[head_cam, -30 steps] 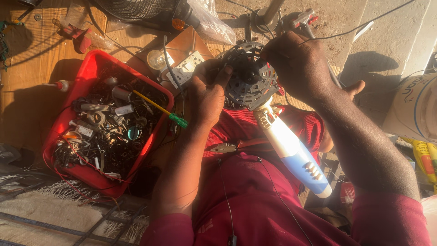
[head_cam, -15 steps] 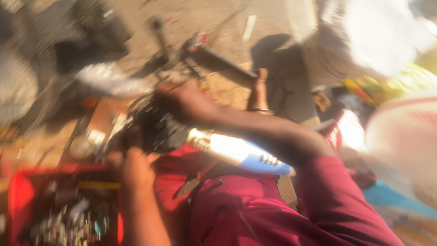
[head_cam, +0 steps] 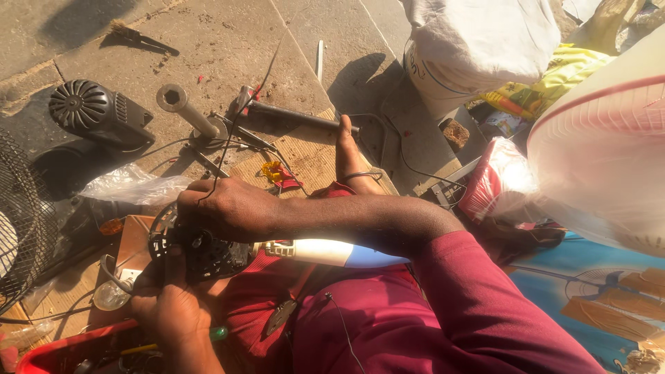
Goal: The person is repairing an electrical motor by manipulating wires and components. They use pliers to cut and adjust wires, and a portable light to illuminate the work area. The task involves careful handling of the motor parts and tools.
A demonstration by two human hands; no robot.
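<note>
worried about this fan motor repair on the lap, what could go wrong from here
The black fan motor sits on the lap, steadied only by the left hand and right hand; it may slip off. A thin black wire runs up from the right hand and could snag or pull loose. Loose parts lie close by, such as the grey pipe stand and the red tray at the knee, easy to knock.

Both hands, left hand (head_cam: 170,305) and right hand (head_cam: 225,208), grip a black fan motor (head_cam: 201,249).

surface: stone floor (head_cam: 228,41) | on it: black motor housing (head_cam: 97,111), small brush (head_cam: 135,36) (upper left), grey tube (head_cam: 185,107)
</note>
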